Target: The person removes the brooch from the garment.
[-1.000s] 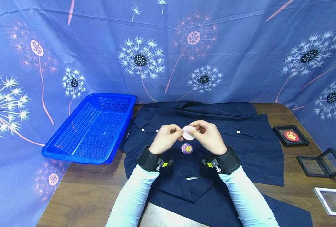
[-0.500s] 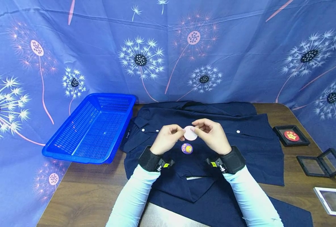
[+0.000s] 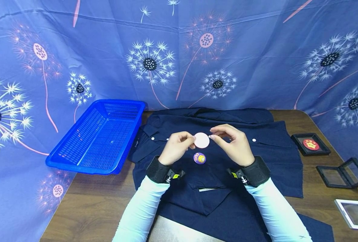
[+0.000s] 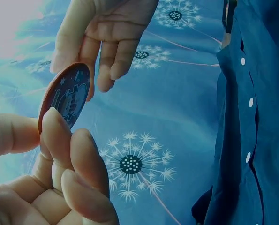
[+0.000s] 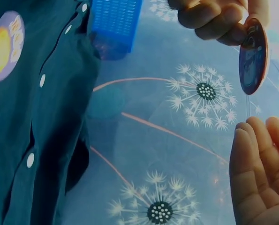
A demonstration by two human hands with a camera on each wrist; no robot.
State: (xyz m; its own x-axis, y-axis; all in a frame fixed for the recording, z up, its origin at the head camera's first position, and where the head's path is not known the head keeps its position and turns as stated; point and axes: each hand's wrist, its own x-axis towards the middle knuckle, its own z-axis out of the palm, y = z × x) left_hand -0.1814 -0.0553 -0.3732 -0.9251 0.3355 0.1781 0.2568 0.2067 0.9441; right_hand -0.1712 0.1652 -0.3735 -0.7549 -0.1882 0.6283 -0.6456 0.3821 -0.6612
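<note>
Left hand (image 3: 176,147) pinching disc (image 3: 202,140), purple badge (image 3: 199,158), lettering (image 5: 17,32) illegible

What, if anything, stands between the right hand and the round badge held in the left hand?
Nothing solid visibly blocks the gap between the right hand and the round badge. A thin pale line shows there in the right wrist view; what it is, I cannot tell.
</note>
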